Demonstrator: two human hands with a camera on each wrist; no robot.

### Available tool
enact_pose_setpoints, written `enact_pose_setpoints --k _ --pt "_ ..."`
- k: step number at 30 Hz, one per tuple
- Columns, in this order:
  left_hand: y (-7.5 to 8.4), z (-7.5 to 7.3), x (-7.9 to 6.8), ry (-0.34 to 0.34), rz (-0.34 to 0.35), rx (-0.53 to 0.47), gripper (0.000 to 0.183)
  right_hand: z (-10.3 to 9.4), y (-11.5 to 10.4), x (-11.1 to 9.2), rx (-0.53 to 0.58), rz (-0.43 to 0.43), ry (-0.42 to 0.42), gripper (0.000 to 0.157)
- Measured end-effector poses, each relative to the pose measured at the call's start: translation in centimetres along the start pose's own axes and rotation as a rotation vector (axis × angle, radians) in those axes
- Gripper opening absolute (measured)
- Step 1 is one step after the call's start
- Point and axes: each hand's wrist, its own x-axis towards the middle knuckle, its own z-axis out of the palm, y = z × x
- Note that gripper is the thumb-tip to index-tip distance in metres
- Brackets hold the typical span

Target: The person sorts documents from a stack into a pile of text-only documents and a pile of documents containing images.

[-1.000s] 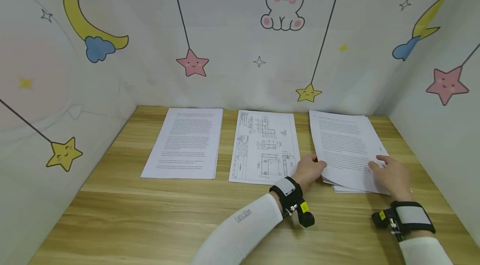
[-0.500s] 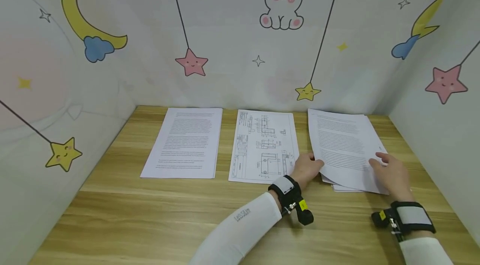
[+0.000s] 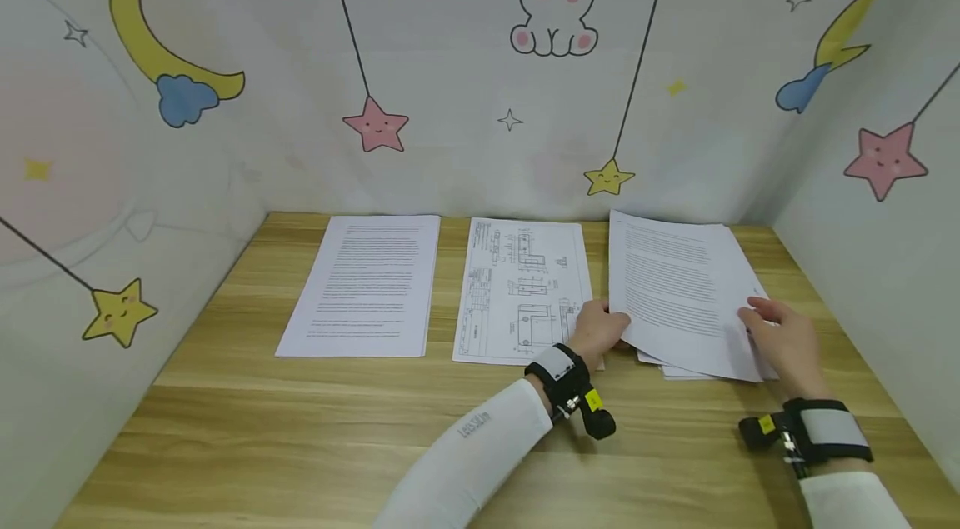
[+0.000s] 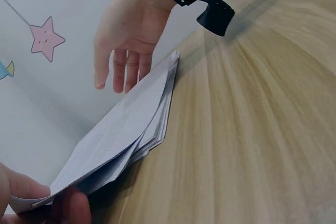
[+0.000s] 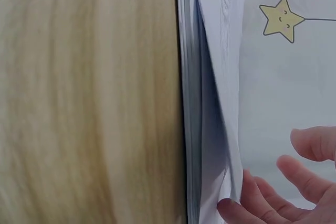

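Observation:
On the right of the table lies a stack of printed sheets (image 3: pixel 675 287), its top pages shifted and fanned at the near edge. My left hand (image 3: pixel 596 331) pinches the near left edge of the upper sheets, thumb above and fingers beneath. In the left wrist view those sheets (image 4: pixel 123 121) bow up from the pages below. My right hand (image 3: pixel 789 346) is at the stack's right edge, fingers extended. The right wrist view has some of its fingers (image 5: pixel 257 205) touching the paper edge, with the thumb apart.
A drawing sheet (image 3: pixel 517 287) with technical figures lies in the middle, just left of my left hand. Further left sits a stack of text pages (image 3: pixel 367 287). White printed curtain walls (image 3: pixel 480 171) border the wooden table (image 3: pixel 300 429) at back and sides.
The left hand has moved slightly left, drawing the pinched edge up and outward, so the upper sheets bow more. The right hand has shifted only slightly. The head view has drifted a little.

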Motion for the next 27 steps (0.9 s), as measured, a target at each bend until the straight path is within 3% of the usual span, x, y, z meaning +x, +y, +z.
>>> enact_pose_setpoints --k 5,10,18,24,27 --pt "-0.1 -0.9 0.2 -0.132 -0.005 -0.066 0.035 0.0 -0.2 -0.1 -0.033 -0.029 -0.015 0.059" --pt "-0.6 -1.1 0.5 -0.222 0.010 -0.133 0.052 0.3 -0.1 -0.2 -0.040 -0.028 -0.031 0.059" --pt "-0.6 -2.1 0.4 -0.237 0.003 -0.189 0.059 0.5 -1.0 -1.0 -0.009 -0.074 -0.091 0.067" --pt "0.1 -4.0 -0.1 -0.250 -0.014 -0.254 0.060 1.1 -2.6 -1.6 0.071 -0.061 -0.179 0.091" --pt "0.2 -5.1 -0.3 -0.246 0.005 -0.247 0.057 1.6 -3.4 -2.1 0.147 -0.076 -0.192 0.095"
